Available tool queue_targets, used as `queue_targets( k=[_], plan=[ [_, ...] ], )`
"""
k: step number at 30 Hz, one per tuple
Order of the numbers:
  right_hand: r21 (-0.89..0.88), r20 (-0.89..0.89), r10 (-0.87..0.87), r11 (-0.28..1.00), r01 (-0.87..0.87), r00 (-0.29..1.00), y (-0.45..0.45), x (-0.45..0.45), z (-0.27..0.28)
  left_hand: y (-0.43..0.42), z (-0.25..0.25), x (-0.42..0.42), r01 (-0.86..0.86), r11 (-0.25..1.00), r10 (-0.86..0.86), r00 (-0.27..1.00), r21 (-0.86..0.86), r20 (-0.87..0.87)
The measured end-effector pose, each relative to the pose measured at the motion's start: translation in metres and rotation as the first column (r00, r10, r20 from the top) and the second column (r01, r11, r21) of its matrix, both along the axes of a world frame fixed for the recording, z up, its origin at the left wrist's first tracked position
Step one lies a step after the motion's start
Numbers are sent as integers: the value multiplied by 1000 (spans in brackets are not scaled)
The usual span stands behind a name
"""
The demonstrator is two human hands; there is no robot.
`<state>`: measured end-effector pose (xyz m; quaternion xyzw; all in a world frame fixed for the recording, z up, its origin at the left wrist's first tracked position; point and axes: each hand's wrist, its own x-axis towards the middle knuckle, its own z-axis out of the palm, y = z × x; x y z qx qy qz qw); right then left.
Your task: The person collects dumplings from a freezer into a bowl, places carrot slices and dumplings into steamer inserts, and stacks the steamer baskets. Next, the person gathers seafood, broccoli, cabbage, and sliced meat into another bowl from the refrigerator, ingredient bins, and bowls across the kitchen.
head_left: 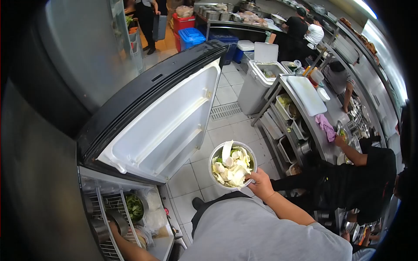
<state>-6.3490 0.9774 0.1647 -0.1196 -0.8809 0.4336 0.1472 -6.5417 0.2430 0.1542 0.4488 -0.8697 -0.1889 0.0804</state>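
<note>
A round metal bowl filled with pale cut cabbage leaves is held by my right hand, with the thumb over its rim. At the lower left, my left hand reaches into the open refrigerator beside metal containers on a wire rack; its fingers are mostly hidden. Another metal container with green leaves stands inside, near clear plastic bags.
The refrigerator door stands open ahead. On the right, a steel counter holds a white cutting board and a pink cloth. A person in black works close by. A grey bin and several people are farther off.
</note>
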Motion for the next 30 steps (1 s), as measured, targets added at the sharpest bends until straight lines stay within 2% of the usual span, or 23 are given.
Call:
queue_targets(
  k=[6, 13, 14, 16, 19, 20, 30],
  plan=[
    [-8, 33, -43, 999, 43, 999, -23, 2, -9, -6, -18, -3, 37, 999, -37, 999, -5, 35],
    [-12, 66, -23, 1000, 24, 998, -15, 13, -12, 7, -15, 1, 67, 997, -65, 997, -47, 36],
    [15, 90, -17, 1000, 16, 996, -48, -2, -13, -16, -32, -14, 70, 997, -68, 996, -27, 52],
    [5, 85, -42, 999, 42, 995, -52, -3, -12, -19, -34, -19, 82, 996, -80, 995, -43, 59],
    [0, 71, -57, 998, 57, 996, -54, -2, -13, -14, -38, -17, 90, 994, -86, 994, -61, 68],
    [-29, 36, -45, 999, 46, 998, -19, 26, -12, 14, -15, 4, 84, 992, -79, 995, -89, 55],
    [-4, 84, -96, 995, 97, 992, -35, 10, -17, -17, -33, 16, 141, 976, -126, 988, -166, 94]
  ],
)
